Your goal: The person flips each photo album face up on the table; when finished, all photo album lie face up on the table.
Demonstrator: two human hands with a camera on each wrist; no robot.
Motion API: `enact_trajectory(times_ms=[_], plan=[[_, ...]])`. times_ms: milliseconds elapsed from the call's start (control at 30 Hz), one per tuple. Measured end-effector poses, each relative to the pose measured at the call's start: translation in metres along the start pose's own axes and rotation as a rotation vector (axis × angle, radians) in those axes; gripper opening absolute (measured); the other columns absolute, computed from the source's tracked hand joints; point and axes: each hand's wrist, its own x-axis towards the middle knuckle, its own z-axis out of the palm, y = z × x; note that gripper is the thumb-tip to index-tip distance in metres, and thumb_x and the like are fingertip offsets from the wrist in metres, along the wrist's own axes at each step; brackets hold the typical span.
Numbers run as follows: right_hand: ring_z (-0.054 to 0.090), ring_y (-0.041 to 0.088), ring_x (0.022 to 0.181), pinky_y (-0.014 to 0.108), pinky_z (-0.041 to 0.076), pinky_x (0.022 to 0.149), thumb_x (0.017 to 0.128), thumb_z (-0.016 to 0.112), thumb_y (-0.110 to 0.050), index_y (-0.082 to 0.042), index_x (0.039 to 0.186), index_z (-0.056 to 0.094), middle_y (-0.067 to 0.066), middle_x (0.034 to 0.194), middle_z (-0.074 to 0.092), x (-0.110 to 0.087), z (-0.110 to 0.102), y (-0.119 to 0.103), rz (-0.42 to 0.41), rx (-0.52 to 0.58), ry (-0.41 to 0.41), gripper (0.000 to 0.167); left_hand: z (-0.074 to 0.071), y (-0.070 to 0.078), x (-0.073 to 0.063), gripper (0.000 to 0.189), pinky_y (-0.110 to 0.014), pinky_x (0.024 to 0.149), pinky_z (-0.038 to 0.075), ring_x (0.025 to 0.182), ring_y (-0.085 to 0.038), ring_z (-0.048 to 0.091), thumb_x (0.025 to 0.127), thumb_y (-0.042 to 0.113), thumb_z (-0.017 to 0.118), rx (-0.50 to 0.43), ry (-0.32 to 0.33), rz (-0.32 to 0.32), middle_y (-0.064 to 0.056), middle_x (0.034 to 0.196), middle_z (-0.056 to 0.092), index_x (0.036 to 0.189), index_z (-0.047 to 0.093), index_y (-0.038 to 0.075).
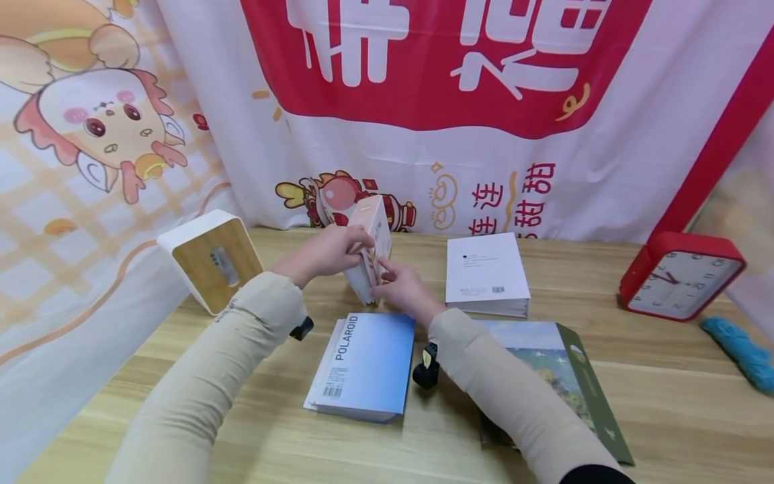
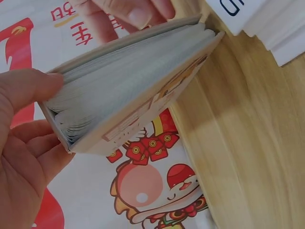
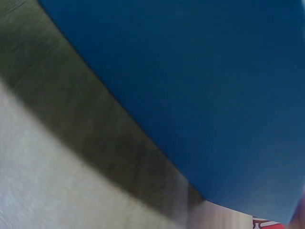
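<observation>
Printed cloth (image 1: 375, 148), white with a red lettered panel, forms the background and drops to the far edge of a wood-grain desk (image 1: 435, 450). Step in hand, by judgement: setting the pink album (image 1: 379, 232) on end towards the back of the desk, between the white-sided box (image 1: 214, 262) and the white album (image 1: 486, 269). Position of the pink album: near upright, slightly tilted, lower end apparently on the desk, page edges exposed and a little fanned. Left hand (image 1: 332, 250): fingers bent round the top end, thumb on one cover, the others across on the opposite cover. Right hand (image 1: 408, 289): fingers loosely bent against a cover; how much weight they bear cannot be told. Next move appears to call for squaring the covers and proving the balance before release; loose pages may let it topple.

Count, largest to smallest. Albums, four: the pink and white ones, a green album (image 1: 559, 376) partly hidden by the right sleeve (image 1: 514, 396), and a blue POLAROID album (image 1: 375, 366). White-sided box, one, wood-look face. Red clock (image 1: 683, 275), one. Hands, two. Turquoise item (image 1: 739, 353), one, nature unclear
</observation>
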Motion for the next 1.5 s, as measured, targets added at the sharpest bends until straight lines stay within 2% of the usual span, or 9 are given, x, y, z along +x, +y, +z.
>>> enact_trajectory(times_ms=[200,400,533,700,867,1033,1233,1400,1500], plan=[[0.04,0.027,0.13,0.045,0.037,0.104,0.077,0.072,-0.005,-0.037,0.139,0.037,0.008,0.144,0.04,0.002,0.003,0.003,-0.021,0.018,-0.007,0.079,-0.001,0.0,-0.001,0.026,-0.039,0.082,0.052,0.101,-0.027,0.06,0.087,0.008,0.058,-0.033,0.006,0.003,-0.01,0.111,0.064,0.112,0.064,0.01],[0.044,0.026,0.127,0.042,0.041,0.101,0.076,0.069,0.001,-0.034,0.139,0.039,0.006,0.141,0.044,0.006,0.003,0.006,-0.059,0.025,0.026,0.078,-0.003,0.004,0.002,0.023,-0.036,0.079,0.051,0.092,-0.023,0.062,0.086,0.008,0.057,0.031,0.009,0.042,-0.009,0.104,0.067,0.107,0.067,0.008],[0.047,0.023,0.125,0.042,0.041,0.1,0.077,0.066,0.002,-0.031,0.138,0.042,0.004,0.137,0.05,0.006,0.001,0.007,-0.077,-0.002,0.039,0.073,-0.005,0.004,0.001,0.023,-0.033,0.072,0.051,0.086,-0.02,0.06,0.085,0.008,0.057,-0.007,0.007,0.034,-0.008,0.103,0.067,0.105,0.068,0.008],[0.049,0.02,0.122,0.042,0.041,0.1,0.078,0.064,0.0,-0.027,0.134,0.047,0.002,0.133,0.053,0.005,-0.002,0.006,-0.126,-0.054,0.057,0.065,-0.008,0.004,0.0,0.021,-0.028,0.063,0.047,0.076,-0.018,0.057,0.084,0.009,0.058,-0.053,0.056,0.036,-0.007,0.097,0.068,0.102,0.069,0.008],[0.05,0.019,0.121,0.042,0.042,0.1,0.081,0.065,-0.005,-0.03,0.129,0.052,-0.001,0.133,0.054,0.004,-0.008,0.005,-0.109,-0.063,0.078,0.056,-0.008,0.003,0.0,0.021,-0.026,0.057,0.042,0.066,-0.016,0.051,0.082,0.008,0.058,-0.091,0.108,0.047,-0.005,0.081,0.064,0.1,0.069,0.008],[0.054,0.016,0.115,0.037,0.047,0.095,0.08,0.067,-0.009,-0.029,0.126,0.054,-0.001,0.131,0.056,-0.001,-0.01,0.004,-0.137,-0.101,0.091,0.052,-0.005,0.0,-0.004,0.023,-0.024,0.053,0.041,0.061,-0.015,0.049,0.081,0.007,0.057,-0.196,0.165,-0.016,-0.005,0.077,0.064,0.102,0.069,0.007],[0.06,0.013,0.097,0.027,0.052,0.08,0.078,0.069,-0.012,-0.026,0.123,0.058,0.001,0.123,0.061,-0.005,-0.012,0.005,-0.26,-0.212,0.128,0.048,0.0,-0.007,-0.013,0.025,-0.023,0.05,0.041,0.067,-0.017,0.052,0.083,0.007,0.057,-0.406,0.207,-0.147,-0.009,0.098,0.067,0.105,0.069,0.008],[0.062,0.012,0.09,0.024,0.052,0.076,0.08,0.068,-0.014,-0.024,0.124,0.058,0.003,0.119,0.064,-0.007,-0.015,0.007,-0.385,-0.374,0.116,0.046,0.011,-0.018,-0.022,0.025,-0.02,0.058,0.046,0.084,-0.02,0.059,0.085,0.003,0.057,-0.606,0.252,-0.203,-0.015,0.107,0.067,0.108,0.067,0.003],[0.061,0.012,0.086,0.023,0.052,0.072,0.079,0.068,-0.016,-0.024,0.125,0.057,0.004,0.114,0.066,-0.007,-0.017,0.009,-0.429,-0.478,0.096,0.048,0.019,-0.025,-0.026,0.028,-0.019,0.071,0.052,0.096,-0.021,0.062,0.085,-0.001,0.057,-0.703,0.27,-0.21,-0.018,0.113,0.064,0.112,0.064,0.0]])
